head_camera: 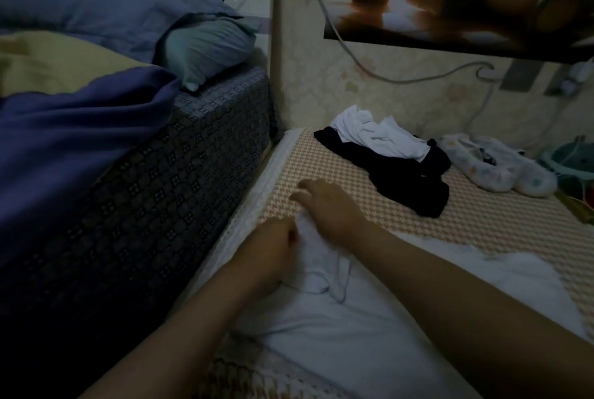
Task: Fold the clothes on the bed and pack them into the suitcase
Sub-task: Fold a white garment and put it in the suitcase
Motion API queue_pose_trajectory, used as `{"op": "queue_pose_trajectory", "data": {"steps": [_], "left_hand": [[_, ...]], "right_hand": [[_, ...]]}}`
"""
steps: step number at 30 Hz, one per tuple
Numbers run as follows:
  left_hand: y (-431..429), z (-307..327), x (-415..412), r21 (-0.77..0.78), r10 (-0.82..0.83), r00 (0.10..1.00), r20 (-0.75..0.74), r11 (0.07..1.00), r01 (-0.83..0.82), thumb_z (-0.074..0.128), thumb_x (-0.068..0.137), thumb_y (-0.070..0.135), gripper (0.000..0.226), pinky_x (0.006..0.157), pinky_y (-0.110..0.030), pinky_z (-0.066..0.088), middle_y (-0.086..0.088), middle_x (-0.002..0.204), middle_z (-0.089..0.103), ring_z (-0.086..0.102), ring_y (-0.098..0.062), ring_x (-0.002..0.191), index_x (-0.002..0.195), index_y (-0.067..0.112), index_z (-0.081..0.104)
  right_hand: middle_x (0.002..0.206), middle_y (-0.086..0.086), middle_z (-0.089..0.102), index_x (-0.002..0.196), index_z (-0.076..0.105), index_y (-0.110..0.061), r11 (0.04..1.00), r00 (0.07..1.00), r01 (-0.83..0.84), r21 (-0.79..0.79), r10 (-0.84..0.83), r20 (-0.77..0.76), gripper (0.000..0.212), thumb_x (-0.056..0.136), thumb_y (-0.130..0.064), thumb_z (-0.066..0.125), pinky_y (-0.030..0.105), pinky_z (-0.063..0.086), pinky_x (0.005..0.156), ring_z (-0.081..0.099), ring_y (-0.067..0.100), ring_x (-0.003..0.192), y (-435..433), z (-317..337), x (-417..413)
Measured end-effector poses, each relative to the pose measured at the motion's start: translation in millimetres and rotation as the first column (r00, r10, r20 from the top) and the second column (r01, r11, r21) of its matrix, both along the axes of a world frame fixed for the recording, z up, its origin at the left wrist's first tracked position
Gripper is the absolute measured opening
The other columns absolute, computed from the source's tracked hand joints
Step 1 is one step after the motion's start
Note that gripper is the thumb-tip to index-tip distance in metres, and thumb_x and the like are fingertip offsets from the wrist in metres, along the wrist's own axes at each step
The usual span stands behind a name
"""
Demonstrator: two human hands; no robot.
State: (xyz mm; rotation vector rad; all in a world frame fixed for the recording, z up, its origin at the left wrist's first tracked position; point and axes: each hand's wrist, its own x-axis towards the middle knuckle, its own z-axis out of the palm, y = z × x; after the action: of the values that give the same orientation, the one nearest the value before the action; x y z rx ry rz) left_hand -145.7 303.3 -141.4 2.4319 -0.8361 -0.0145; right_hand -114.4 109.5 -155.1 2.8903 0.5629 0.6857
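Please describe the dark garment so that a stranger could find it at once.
Start at the checked bed cover. At its far end two pieces lie heaped. The dark garment is the black bottom one, with a crumpled white shirt on top.

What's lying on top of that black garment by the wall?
A crumpled white garment lies across the far end of the black garment. The near part is bare. Whatever lies under the white cloth is hidden.
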Motion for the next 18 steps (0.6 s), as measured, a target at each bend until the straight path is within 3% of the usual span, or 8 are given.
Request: {"op": "queue_pose_trajectory", "data": {"steps": [2,5,6,8,9,11,15,18], "left_hand": [[5,-16,4,0.123,0.083,0.996,0.015,0.989,-0.084,0.049,0.091,0.016,0.018,0.072,-0.026,0.035,-0.008,0.109,0.055,0.055,-0.025,0.099,0.108,0.01,0.054],[10,-25,7,0.096,0.128,0.988,-0.087,0.988,-0.12,0.054,0.091,0.026,0.014,0.065,-0.024,0.036,-0.006,0.099,0.058,0.058,-0.024,0.094,0.097,0.014,0.052],[11,-23,8,0.129,0.133,0.986,-0.104,0.984,-0.119,0.058,0.089,0.027,0.014,0.062,-0.023,0.033,-0.003,0.091,0.056,0.059,-0.023,0.091,0.088,0.017,0.049],[13,-12,10,0.274,0.138,0.981,-0.138,0.957,-0.096,0.064,0.082,0.034,0.022,0.061,-0.022,0.033,-0.003,0.088,0.056,0.059,-0.022,0.088,0.081,0.019,0.049],[13,-6,10,0.356,0.128,0.978,-0.162,0.932,-0.063,0.065,0.078,0.042,0.027,0.062,-0.023,0.036,-0.005,0.092,0.059,0.059,-0.022,0.089,0.082,0.018,0.052],[7,8,8,0.461,0.083,0.97,-0.228,0.887,0.033,0.063,0.073,0.052,0.037,0.066,-0.026,0.041,-0.006,0.097,0.062,0.06,-0.022,0.09,0.087,0.019,0.06],[-18,44,-13,0.318,-0.084,0.951,-0.297,0.93,0.182,0.065,0.074,0.043,0.02,0.068,-0.031,0.048,0.0,0.085,0.062,0.06,-0.02,0.083,0.078,0.024,0.061],[-51,69,-47,0.17,-0.245,0.9,-0.36,0.931,0.322,0.066,0.077,0.039,0.016,0.066,-0.035,0.052,0.001,0.084,0.064,0.062,-0.019,0.08,0.083,0.024,0.062]], "right_hand": [[0.127,0.018,0.06,0.119,0.066,-0.013,0.983,0.982,-0.12,-0.137,0.097,-0.163,0.047,0.074,-0.009,0.074,0.043,0.049,0.08,0.062,0.037,0.102,13,-3,6],[0.133,0.002,0.055,0.138,0.047,-0.028,0.914,0.914,-0.054,-0.403,-0.116,-0.388,0.059,0.082,-0.024,0.068,0.038,0.035,0.096,0.053,0.027,0.117,23,7,1],[0.123,0.001,0.06,0.134,0.051,-0.031,0.891,0.925,-0.028,-0.452,-0.149,-0.351,0.058,0.079,-0.029,0.07,0.037,0.036,0.094,0.057,0.025,0.109,22,8,-1],[0.085,-0.002,0.066,0.099,0.072,-0.034,0.864,0.964,0.0,-0.504,-0.133,-0.229,0.04,0.06,-0.033,0.081,0.034,0.045,0.078,0.062,0.022,0.078,16,15,-7],[0.072,-0.003,0.062,0.077,0.073,-0.032,0.869,0.98,0.007,-0.494,-0.103,-0.168,0.029,0.05,-0.032,0.085,0.031,0.047,0.07,0.059,0.02,0.065,7,15,-11],[0.066,0.0,0.058,0.058,0.065,-0.025,0.915,0.994,-0.011,-0.404,-0.034,-0.102,0.023,0.046,-0.022,0.085,0.028,0.043,0.062,0.056,0.022,0.059,-14,22,-22],[0.074,0.005,0.058,0.063,0.062,-0.016,0.989,0.999,-0.008,-0.148,0.003,-0.039,0.018,0.055,-0.006,0.076,0.024,0.024,0.05,0.057,0.026,0.06,-56,43,-59],[0.077,0.004,0.059,0.071,0.063,-0.016,0.994,0.997,0.075,0.082,-0.076,0.011,0.02,0.061,-0.004,0.075,0.023,0.028,0.047,0.058,0.025,0.055,-95,46,-88]]}}
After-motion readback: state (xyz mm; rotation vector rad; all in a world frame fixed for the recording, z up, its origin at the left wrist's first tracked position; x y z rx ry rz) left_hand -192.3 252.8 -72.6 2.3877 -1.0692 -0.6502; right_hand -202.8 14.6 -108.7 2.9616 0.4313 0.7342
